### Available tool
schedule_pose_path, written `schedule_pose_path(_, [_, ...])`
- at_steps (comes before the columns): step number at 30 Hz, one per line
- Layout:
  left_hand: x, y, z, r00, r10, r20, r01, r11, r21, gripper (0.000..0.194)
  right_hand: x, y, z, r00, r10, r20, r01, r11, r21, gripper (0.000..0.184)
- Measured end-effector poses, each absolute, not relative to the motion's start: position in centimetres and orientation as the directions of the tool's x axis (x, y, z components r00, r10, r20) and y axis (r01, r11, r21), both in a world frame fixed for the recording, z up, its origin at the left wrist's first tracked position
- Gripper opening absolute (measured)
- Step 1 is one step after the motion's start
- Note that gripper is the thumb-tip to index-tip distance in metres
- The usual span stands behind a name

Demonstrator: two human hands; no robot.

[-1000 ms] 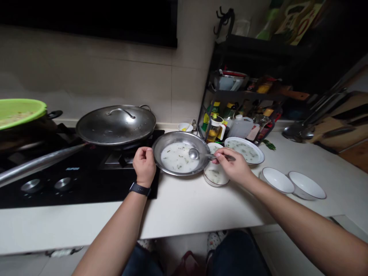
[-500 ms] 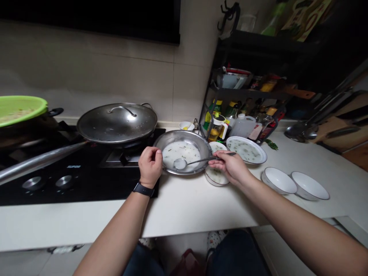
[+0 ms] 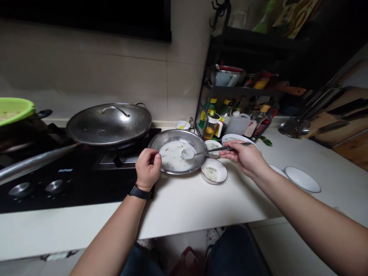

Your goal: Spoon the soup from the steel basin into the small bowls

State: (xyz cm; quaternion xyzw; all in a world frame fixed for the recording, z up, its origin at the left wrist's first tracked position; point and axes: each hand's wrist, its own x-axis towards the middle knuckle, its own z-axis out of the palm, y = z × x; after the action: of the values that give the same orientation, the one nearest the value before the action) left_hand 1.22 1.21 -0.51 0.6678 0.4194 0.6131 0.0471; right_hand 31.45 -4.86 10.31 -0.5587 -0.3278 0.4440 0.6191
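Note:
My right hand [image 3: 244, 156] is closed round the dark handle of a ladle [image 3: 188, 153]. The ladle's round bowl is over the right half of a wide metal basin [image 3: 155, 142], which holds a whitish soup [image 3: 175, 155] with green bits. At the basin's left rim, my left hand [image 3: 148, 168] is closed, thumb against the curled fingers, apparently gripping the rim. Just right of the basin stands a small white bowl [image 3: 222, 172] with some of the same soup. Behind it is a second bowl [image 3: 212, 145] of soup, and a ribbed-rim plate [image 3: 227, 138] lies partly hidden behind my right hand.
A lidded wok [image 3: 109, 126] sits on the black stove at left, its long handle [image 3: 37, 163] pointing toward me. A green basket [image 3: 17, 109] tops a pot. Bottles fill a black rack [image 3: 244, 91] behind. White bowls [image 3: 303, 179] stand right of my forearm.
The ladle and my right hand have shifted right relative to the basin, uncovering the near soup bowl. My left hand stays at the basin's rim. The whole view has turned slightly to the right.

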Motion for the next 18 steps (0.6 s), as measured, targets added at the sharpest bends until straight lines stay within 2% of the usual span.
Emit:
schedule_pose_path(12, [1.2, 1.3, -0.5, -0.118, 0.586, 0.802, 0.492, -0.667, 0.559, 0.015, 36.4, -9.3, 12.7, 0.51, 0.858, -0.058, -0.166, 0.032, -0.986, 0.009])
schedule_pose_path(18, [1.1, 1.5, -0.7, -0.148, 0.602, 0.785, 0.501, -0.639, 0.584, 0.018, 38.8, -11.8, 11.7, 0.528, 0.84, -0.121, -0.139, -0.055, -0.989, 0.009])
